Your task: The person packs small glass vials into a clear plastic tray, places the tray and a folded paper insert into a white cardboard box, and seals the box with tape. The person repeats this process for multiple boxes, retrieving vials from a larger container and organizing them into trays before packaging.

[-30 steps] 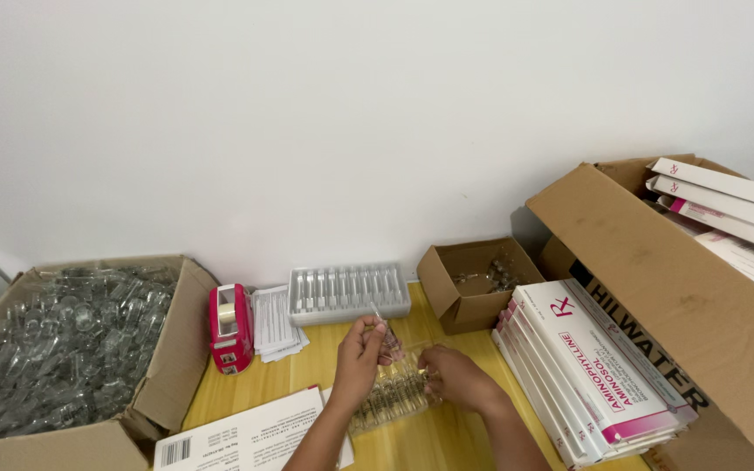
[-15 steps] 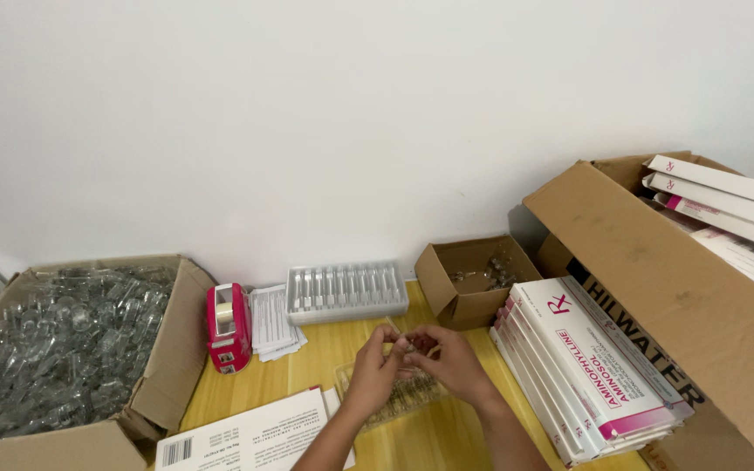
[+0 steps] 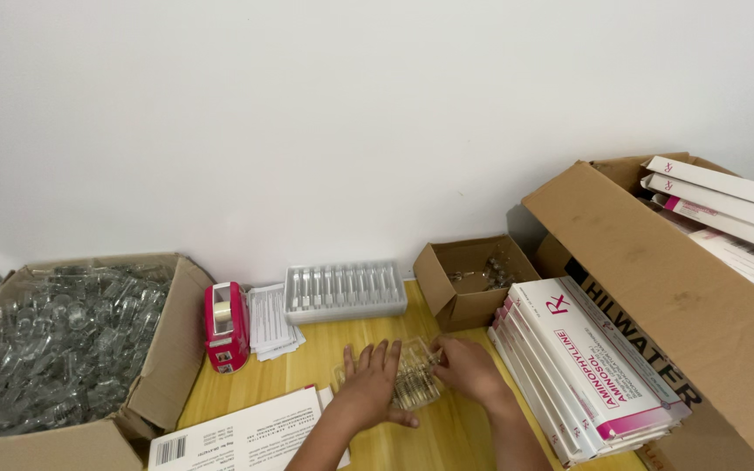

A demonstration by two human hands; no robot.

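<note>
Clear plastic tray [image 3: 412, 384] of glass ampoules, flat on yellow tabletop [image 3: 447, 440] between both hands. Left hand [image 3: 368, 392] spread flat, right hand [image 3: 469, 371] cupping its edge. Probably light, flimsy, fragile; best held by opposite rims.

- Yellow wooden table [image 3: 460, 440] carries:
- open cardboard box of clear plastic trays [image 3: 54, 349]
- pink tape dispenser [image 3: 227, 326]
- small brown cardboard box [image 3: 473, 281]
- row of white-and-pink cartons [image 3: 582, 371]
- clear ribbed plastic tray [image 3: 344, 291]
</note>
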